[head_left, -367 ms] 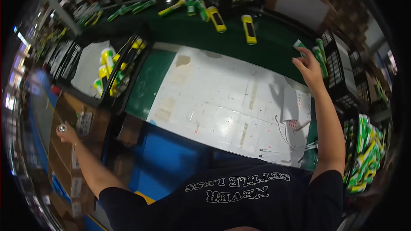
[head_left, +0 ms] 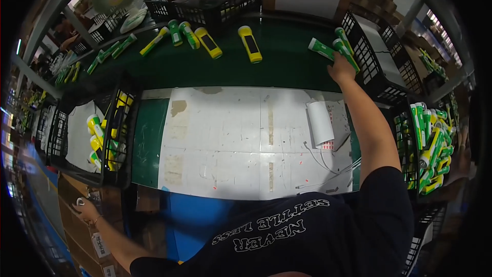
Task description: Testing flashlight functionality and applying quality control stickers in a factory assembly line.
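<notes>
My right hand (head_left: 342, 69) is stretched over the far right of the dark green work surface, its fingers bent around the near end of a green and white flashlight (head_left: 321, 47). Two more flashlights lie against it: a green one (head_left: 346, 56) beside the fingers and a green and yellow one (head_left: 343, 40) just behind. At the lower left my left hand (head_left: 88, 211) is closed on a small round silvery-white thing (head_left: 80, 202), too small to name, above brown cardboard boxes (head_left: 77, 228).
Several yellow and green flashlights (head_left: 250, 45) lie along the far strip. A black crate (head_left: 115, 174) with flashlights stands left, another (head_left: 407, 146) heaped with them right. White sheeting (head_left: 230, 123) covers the middle, with a curled white paper (head_left: 320, 123) and white cables (head_left: 328, 179).
My right hand has moved down from above the flashlights onto one, its fingers closing. The view has swung, so everything sits differently in it. The left hand still holds its round thing.
</notes>
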`<action>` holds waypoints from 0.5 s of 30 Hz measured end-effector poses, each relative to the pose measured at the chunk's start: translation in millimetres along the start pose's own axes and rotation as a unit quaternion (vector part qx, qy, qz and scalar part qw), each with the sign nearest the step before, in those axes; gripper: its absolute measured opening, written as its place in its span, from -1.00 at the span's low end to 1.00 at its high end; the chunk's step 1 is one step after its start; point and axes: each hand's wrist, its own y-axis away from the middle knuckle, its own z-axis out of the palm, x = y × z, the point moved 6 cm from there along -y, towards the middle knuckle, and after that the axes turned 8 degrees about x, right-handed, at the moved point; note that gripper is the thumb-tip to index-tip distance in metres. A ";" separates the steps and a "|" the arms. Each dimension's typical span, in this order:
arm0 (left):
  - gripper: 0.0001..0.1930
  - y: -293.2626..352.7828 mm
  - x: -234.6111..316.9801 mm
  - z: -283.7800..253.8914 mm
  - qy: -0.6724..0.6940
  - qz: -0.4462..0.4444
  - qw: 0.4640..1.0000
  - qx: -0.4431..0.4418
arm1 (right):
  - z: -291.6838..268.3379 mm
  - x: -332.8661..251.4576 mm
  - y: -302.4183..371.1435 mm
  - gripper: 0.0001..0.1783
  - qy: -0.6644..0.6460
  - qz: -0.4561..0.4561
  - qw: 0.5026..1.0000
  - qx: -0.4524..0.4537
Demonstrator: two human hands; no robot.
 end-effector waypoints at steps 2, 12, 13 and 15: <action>-0.41 -7.5 -19.3 -21.8 0.033 -0.005 0.999 0.036 | 28.7 20.9 -29.4 -0.39 0.010 0.022 0.999 -0.045; -0.50 178.8 140.3 -270.7 0.649 0.164 0.743 -0.006 | 89.9 49.1 -84.9 -0.41 0.092 -0.109 0.979 -0.145; -0.53 206.8 163.1 -286.5 0.689 0.196 0.697 -0.031 | 85.1 52.2 -79.0 -0.33 0.088 -0.088 0.971 -0.205; -0.66 270.5 212.1 -327.5 0.730 0.280 0.601 -0.166 | 102.5 78.7 -71.9 -0.29 -0.142 -0.014 0.972 -0.186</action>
